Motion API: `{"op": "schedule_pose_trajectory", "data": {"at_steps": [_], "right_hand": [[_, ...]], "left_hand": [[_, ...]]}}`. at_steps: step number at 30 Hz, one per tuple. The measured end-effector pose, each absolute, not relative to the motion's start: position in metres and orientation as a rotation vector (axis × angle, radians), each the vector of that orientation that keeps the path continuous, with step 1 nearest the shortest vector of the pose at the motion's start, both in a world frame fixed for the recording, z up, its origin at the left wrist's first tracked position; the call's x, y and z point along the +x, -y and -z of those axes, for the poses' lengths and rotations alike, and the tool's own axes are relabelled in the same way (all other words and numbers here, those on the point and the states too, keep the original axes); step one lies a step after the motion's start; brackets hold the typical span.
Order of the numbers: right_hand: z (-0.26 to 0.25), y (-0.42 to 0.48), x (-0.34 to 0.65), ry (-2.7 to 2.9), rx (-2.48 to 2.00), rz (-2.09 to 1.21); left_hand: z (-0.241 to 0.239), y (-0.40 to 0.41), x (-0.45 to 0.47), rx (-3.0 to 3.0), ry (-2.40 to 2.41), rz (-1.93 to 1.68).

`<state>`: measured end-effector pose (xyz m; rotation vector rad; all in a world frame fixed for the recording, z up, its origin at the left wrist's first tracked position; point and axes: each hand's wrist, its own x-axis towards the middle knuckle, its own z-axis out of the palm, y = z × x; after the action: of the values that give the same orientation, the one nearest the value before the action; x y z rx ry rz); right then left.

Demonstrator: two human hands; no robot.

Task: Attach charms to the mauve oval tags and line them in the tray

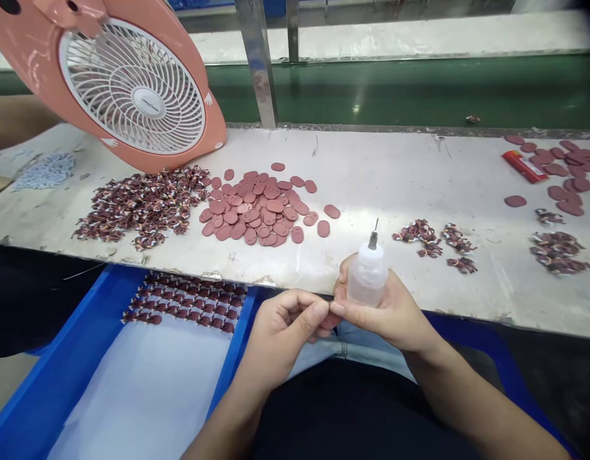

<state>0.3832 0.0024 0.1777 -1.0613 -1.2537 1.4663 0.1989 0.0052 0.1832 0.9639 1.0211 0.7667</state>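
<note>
We note the needle-tipped bottle [368,281], near upright, clasped in the right hand [395,319]; just left of it, the left hand [283,332], whose grip we cannot tell.

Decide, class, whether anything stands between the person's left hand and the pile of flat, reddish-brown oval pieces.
Nothing visible does: only the front strip of the white tabletop lies between the left hand and the pile. The translucent plastic bottle with a metal needle, in the right hand, is right of that path.
</note>
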Motion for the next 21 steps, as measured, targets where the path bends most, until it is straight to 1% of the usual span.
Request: {"op": "schedule_pose_trajectory", "data": {"at_steps": [4,7,11,15,17,21], "right_hand": [[-0.177,0.000,0.391,1.319,-0.939,-1.681],[-0.175,0.004,0.393,1.306,-0.961,-1.664],[-0.173,0.020,0.406,1.301,-1.148,-1.445],[-0.175,0.039,0.426,1.369,-1.339,-1.040],[-0.177,0.043,0.432,1.309,-1.350,-0.904],[-0.174,0.049,0.426,1.233,-1.294,-0.767]], "left_hand": [[-0.164,-0.009,0.197,0.665,-0.704,-0.399],[-0.149,-0.004,0.202,0.515,-0.576,-0.366],[-0.142,0.007,0.209,0.400,-0.571,-0.543],[-0.148,0.013,0.211,0.202,-0.649,-0.794],[-0.153,0.014,0.212,0.163,-0.681,-0.856],[-0.158,0.016,0.216,0.245,-0.681,-0.923]]}}
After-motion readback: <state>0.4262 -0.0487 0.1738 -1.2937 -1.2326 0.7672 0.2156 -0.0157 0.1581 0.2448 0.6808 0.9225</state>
